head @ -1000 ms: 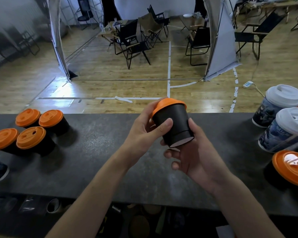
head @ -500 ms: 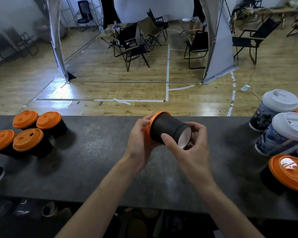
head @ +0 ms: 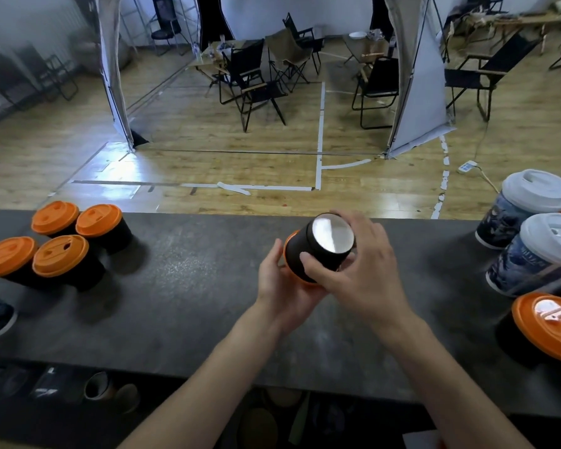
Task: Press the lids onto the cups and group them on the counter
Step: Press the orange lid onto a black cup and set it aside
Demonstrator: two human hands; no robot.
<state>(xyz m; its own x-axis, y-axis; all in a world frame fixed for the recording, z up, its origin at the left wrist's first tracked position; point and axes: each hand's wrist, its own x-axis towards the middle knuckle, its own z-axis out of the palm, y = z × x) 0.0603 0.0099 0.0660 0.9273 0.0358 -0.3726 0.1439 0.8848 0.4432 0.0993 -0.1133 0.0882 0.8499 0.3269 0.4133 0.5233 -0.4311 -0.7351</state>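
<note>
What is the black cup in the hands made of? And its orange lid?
Cup: likely paper, with a matte black wall and a pale, shiny, recessed bottom. Lid: probably plastic, smooth orange; only its edge shows here, but the matching left lids look moulded, with small sip holes.

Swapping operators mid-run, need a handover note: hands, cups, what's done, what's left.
Left hand: grips the lid end of the black cup, which is held above the counter, tipped with its base toward the camera.
Right hand: grips the same cup at its base end.
Orange lid: on that cup; can't tell whether it is fully seated.
Done: four orange-lidded cups grouped at the counter's left end.
Right end: two white-lidded cups and one orange-lidded cup.
Left: set the held cup with the left group; probably the right-end orange one too.
</note>
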